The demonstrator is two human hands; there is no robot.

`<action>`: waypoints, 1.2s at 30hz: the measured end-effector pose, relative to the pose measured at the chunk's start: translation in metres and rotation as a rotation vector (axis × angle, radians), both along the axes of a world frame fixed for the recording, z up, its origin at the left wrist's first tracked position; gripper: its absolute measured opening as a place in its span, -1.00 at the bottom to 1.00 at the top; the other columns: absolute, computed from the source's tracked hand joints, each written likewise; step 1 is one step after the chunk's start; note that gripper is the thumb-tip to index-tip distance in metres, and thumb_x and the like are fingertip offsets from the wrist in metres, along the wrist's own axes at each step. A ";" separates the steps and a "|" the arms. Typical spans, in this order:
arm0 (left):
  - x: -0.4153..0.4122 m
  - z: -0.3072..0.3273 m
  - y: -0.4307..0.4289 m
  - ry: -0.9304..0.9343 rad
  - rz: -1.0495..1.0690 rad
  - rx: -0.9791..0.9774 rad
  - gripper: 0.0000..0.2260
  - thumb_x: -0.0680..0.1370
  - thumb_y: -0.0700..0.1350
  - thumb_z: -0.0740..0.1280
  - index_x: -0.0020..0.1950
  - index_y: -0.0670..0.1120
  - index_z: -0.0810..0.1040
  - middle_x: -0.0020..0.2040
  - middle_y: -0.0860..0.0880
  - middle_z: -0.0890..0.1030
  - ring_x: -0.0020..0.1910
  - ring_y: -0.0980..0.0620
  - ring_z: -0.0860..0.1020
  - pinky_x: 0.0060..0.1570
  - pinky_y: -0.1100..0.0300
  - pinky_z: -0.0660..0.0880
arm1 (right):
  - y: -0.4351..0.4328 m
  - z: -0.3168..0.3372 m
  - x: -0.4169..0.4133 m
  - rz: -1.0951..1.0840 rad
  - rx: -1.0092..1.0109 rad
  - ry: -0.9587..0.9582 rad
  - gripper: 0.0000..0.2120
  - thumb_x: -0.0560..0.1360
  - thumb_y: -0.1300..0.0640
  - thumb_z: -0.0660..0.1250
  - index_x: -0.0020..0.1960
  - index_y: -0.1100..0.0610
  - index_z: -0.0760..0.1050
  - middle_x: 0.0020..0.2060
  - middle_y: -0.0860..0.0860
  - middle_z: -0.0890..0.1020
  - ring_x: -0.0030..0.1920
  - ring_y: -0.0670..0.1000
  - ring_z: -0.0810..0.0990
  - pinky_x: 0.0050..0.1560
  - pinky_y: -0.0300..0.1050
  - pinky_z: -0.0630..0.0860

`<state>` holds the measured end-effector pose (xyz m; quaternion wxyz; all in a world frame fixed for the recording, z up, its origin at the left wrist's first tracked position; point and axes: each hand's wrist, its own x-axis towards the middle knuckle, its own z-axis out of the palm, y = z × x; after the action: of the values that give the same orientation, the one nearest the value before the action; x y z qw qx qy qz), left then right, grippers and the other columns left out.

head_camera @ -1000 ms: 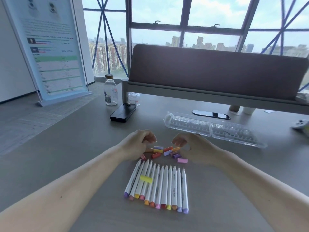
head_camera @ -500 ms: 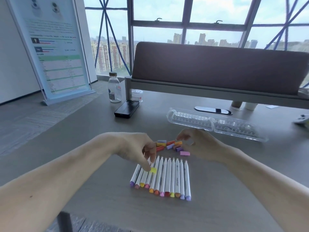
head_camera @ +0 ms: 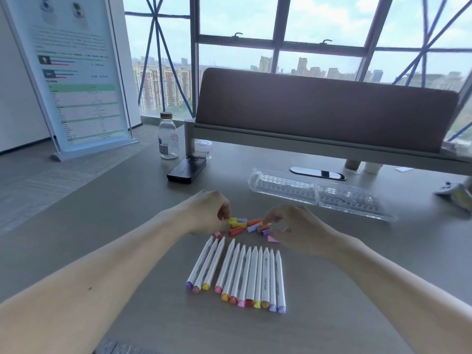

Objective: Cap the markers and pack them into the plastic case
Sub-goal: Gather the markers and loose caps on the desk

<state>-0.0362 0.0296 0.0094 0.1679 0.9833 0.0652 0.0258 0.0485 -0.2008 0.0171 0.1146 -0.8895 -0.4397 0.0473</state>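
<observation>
Left hand: thumb and forefinger pinch a yellow cap at the left edge of the heap; I judge it was picked to match a yellow marker. Right hand: fingers curled down onto the right side of the caps; I cannot tell whether it grips one. The hands are near each other but not touching, with the heap between them.

Markers: I count twelve, all bare at the far tips. They lie flat, side by side, just on my side of the heap, coloured ends towards me. Three on the left sit slightly apart from nine on the right. I judge the row is laid out this way so colours can be read and matched.

Caps: about ten in view. The hands hide some, so I log no firm total.

Case: one, clear, lying open in two halves beyond the right hand, with nothing in it. Nothing is capped or packed yet.

Farther off on the table: one bottle
</observation>
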 end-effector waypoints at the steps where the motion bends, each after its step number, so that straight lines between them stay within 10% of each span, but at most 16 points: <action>1: 0.002 -0.003 0.000 0.002 0.006 0.008 -0.83 0.47 0.13 0.49 -0.08 0.05 0.66 -0.15 0.11 0.61 -0.16 0.12 0.56 -0.27 0.21 0.42 | 0.000 0.000 0.001 -0.012 0.020 0.026 -0.76 0.61 0.13 0.32 0.25 0.04 0.61 0.16 -0.03 0.61 0.11 0.00 0.59 0.12 -0.17 0.50; 11: -0.043 -0.025 0.007 -0.241 -0.069 -0.041 -0.97 0.62 -0.03 0.36 0.00 0.05 0.57 -0.13 0.15 0.57 -0.17 0.21 0.50 -0.18 0.25 0.40 | -0.017 -0.022 -0.026 0.188 0.240 -0.197 -0.85 0.59 -0.15 0.32 -0.07 -0.12 0.44 -0.22 -0.26 0.44 -0.28 -0.22 0.44 -0.31 -0.33 0.31; 21: -0.070 -0.046 -0.020 -0.333 -0.095 0.105 -0.92 0.67 0.06 0.26 0.03 0.09 0.47 -0.10 0.18 0.45 -0.21 0.16 0.47 -0.22 0.22 0.37 | -0.011 -0.035 -0.058 0.243 0.147 -0.214 -0.82 0.62 -0.18 0.26 0.07 -0.09 0.41 -0.19 -0.20 0.43 -0.26 -0.05 0.46 -0.23 -0.13 0.38; 30: -0.102 -0.010 -0.016 -0.137 0.013 0.288 -0.62 0.68 0.21 0.13 0.41 0.08 0.46 0.39 0.06 0.46 0.40 0.03 0.42 0.36 0.09 0.36 | 0.000 0.000 -0.063 0.174 0.028 -0.179 -0.50 0.55 -0.41 0.17 0.32 -0.11 0.43 0.14 -0.15 0.53 0.18 -0.06 0.48 0.15 -0.06 0.49; 36: -0.164 0.005 0.001 0.209 0.263 0.364 -0.37 0.64 0.36 0.02 0.64 0.07 0.16 0.65 0.01 0.18 0.61 -0.04 0.18 0.55 -0.04 0.18 | 0.017 0.022 -0.100 0.178 -0.064 -0.099 -0.26 0.49 -0.51 0.12 0.54 -0.15 0.25 0.52 -0.07 0.32 0.53 0.03 0.21 0.52 0.11 0.19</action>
<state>-0.2002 0.0310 0.0148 -0.0246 0.9778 0.2038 -0.0430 -0.0514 -0.1841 0.0390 0.0595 -0.8516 -0.5202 0.0275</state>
